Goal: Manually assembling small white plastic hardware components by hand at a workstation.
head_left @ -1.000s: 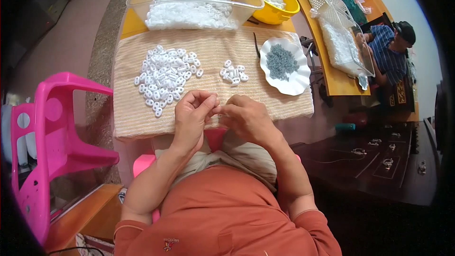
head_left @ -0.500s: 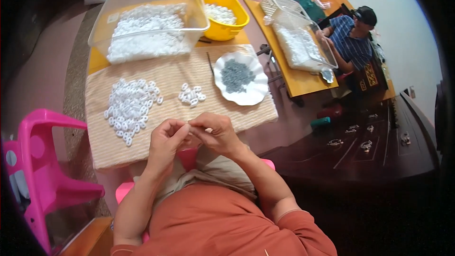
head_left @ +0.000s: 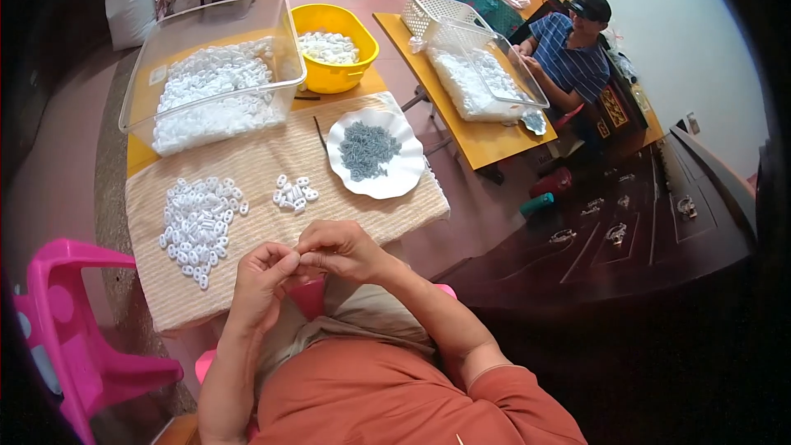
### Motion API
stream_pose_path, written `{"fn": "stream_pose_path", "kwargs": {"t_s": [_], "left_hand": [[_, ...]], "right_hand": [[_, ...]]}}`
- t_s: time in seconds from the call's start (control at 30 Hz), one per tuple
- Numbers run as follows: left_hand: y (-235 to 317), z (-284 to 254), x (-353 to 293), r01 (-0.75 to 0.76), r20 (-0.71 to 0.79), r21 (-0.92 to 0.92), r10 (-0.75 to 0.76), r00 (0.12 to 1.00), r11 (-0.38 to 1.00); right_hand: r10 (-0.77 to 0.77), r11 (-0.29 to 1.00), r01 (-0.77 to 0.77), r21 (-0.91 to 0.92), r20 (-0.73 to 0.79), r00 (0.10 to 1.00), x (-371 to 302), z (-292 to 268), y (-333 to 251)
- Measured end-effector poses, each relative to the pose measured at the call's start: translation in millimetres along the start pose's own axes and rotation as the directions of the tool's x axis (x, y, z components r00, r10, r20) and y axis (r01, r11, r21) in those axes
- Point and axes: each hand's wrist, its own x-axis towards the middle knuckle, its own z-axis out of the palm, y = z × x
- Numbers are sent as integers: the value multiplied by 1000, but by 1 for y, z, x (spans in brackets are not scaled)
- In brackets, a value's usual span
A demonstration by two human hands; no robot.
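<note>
My left hand point(head_left: 266, 277) and my right hand point(head_left: 340, 250) meet at the fingertips over the table's near edge. Both are closed in a pinch; whatever lies between the fingers is too small and covered to name. Just beyond them is a small group of white two-holed plastic pieces point(head_left: 294, 194). A larger pile of like white pieces point(head_left: 198, 227) is spread to the left on the ribbed beige cloth point(head_left: 264, 280). Right of the small group, a white wavy-rimmed plate point(head_left: 404, 175) holds many small grey-blue parts point(head_left: 367, 151). A thin dark stick point(head_left: 320, 133) lies beside the plate.
At the table's far side stand a clear bin point(head_left: 216, 29) of white pieces and a yellow basin point(head_left: 338, 29). A pink chair point(head_left: 86, 338) is at left. Across the aisle, a person point(head_left: 570, 53) sits at another table point(head_left: 470, 136) with a clear bin.
The whole view has shifted, so the table and its contents appear lower and further left. My hands stay pinched together fingertip to fingertip; the piles look the same.
</note>
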Motion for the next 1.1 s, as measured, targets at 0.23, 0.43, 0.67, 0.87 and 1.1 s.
{"fn": "stream_pose_path", "kwargs": {"t_s": [0.23, 0.43, 0.67, 0.87, 1.1], "left_hand": [[4, 2, -4, 56, 39, -28, -55, 998, 998], [0, 0, -2, 55, 65, -82, -50, 997, 995], [-3, -2, -2, 38, 37, -91, -35, 999, 995], [-6, -3, 1, 4, 28, -88, -1, 1000, 996], [-4, -3, 0, 15, 15, -80, -13, 1000, 997]], "right_hand": [[313, 789, -340, 512, 141, 939, -3, -1, -9], [411, 872, -386, 302, -22, 912, -8, -14, -14], [155, 903, -316, -291, -466, 871, -11, -84, -1], [175, 667, -467, -581, -486, 856, -11, -124, 12], [209, 470, -476, -743, -430, 878, -1, -123, 14]]}}
